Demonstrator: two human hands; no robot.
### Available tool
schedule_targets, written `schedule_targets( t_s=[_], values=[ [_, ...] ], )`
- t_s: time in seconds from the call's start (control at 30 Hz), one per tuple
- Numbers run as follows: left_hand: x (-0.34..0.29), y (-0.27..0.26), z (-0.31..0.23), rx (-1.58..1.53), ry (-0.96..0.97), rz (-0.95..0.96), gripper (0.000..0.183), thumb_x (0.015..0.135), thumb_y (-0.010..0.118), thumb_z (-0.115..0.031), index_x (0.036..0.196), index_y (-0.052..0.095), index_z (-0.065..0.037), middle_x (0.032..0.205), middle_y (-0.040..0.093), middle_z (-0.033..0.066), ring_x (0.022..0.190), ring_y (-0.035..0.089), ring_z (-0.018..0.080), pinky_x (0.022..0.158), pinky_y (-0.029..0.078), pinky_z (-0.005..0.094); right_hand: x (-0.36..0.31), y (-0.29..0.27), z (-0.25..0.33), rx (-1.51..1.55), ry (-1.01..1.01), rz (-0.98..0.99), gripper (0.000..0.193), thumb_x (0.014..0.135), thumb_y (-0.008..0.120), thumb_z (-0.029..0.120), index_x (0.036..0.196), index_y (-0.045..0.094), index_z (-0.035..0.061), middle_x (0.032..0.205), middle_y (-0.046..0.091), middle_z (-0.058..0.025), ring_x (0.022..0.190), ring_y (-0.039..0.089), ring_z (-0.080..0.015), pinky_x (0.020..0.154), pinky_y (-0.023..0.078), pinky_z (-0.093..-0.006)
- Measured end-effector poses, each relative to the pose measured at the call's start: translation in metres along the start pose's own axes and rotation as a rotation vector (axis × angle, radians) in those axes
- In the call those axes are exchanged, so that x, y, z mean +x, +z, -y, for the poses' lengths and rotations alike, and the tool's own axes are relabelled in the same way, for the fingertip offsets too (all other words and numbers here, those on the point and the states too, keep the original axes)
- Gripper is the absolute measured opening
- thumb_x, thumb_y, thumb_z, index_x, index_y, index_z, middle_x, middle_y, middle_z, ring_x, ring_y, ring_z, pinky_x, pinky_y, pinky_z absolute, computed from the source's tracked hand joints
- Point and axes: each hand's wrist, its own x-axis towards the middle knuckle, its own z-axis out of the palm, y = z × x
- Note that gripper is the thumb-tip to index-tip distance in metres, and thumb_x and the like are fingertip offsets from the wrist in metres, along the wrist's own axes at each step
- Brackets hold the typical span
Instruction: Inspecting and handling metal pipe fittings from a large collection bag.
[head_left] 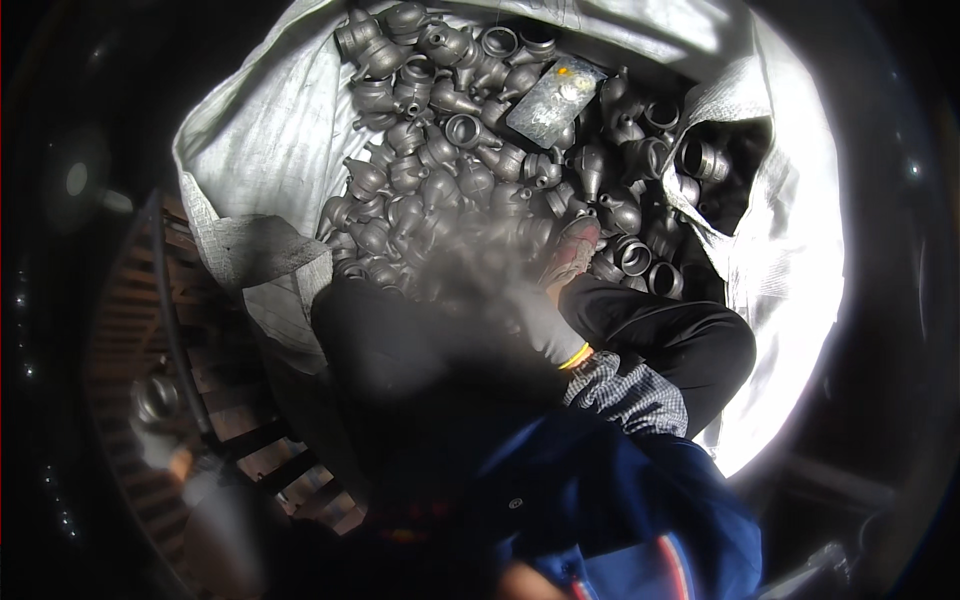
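Head view: the gloved right hand (545, 300) reaches into the sack (270, 150) of grey metal castings (450, 170), finger state unclear; better to grip one casting firmly.

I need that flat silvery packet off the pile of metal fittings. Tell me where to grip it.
Pinch the flat silvery packet by its lower-left corner, coming from the near side: it lies tilted on the grey metal fittings, and that corner looks to overhang them. Hedged, since the edges are blurred.

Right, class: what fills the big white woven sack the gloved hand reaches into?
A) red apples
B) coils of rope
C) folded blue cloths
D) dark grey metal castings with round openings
D: the white sack is heaped with dark grey metal castings, and the gloved right hand reaches into them.
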Motion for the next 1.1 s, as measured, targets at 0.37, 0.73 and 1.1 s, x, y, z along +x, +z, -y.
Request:
schedule_targets(
  t_s=[0.37, 0.73, 1.1],
  values=[
    [-0.093, 0.021, -0.169, -0.084, 0.713, 0.395, 0.032, 0.097, 0.038, -0.01, 0.124, 0.055, -0.003, 0.12, 0.058, 0.0128, 0.101, 0.061, 0.02, 0.086, 0.051, 0.0277, -0.085, 0.021, 0.149, 0.366, -0.341, -0.165, 0.026, 0.093, 0.053, 0.016, 0.108, 0.059, -0.004, 0.059, 0.05, -0.0013, 0.046, 0.037, -0.0055, 0.043, 0.03, -0.0202],
    [-0.293, 0.012, -0.384, -1.032, 1.234, 0.827, 0.028, 0.096, 0.045, -0.016, 0.115, 0.059, -0.001, 0.11, 0.061, 0.011, 0.096, 0.061, 0.0219, 0.087, 0.049, 0.0313, -0.158, 0.019, 0.199, 0.219, -0.978, -0.197, 0.03, 0.092, 0.055, 0.019, 0.112, 0.056, -0.0024, 0.067, 0.053, -0.0051, 0.047, 0.039, -0.0062, 0.043, 0.033, -0.0209],
    [-0.32, 0.035, -0.418, -1.207, 1.227, 0.987, 0.028, 0.094, 0.048, -0.017, 0.112, 0.059, 0.0, 0.108, 0.061, 0.0104, 0.097, 0.059, 0.0201, 0.089, 0.047, 0.0314, -0.159, -0.006, 0.192, 0.231, -0.944, -0.265, 0.037, 0.09, 0.055, 0.022, 0.119, 0.051, -0.0015, 0.074, 0.055, -0.0082, 0.047, 0.04, -0.0073, 0.043, 0.034, -0.0216]
  ],
)
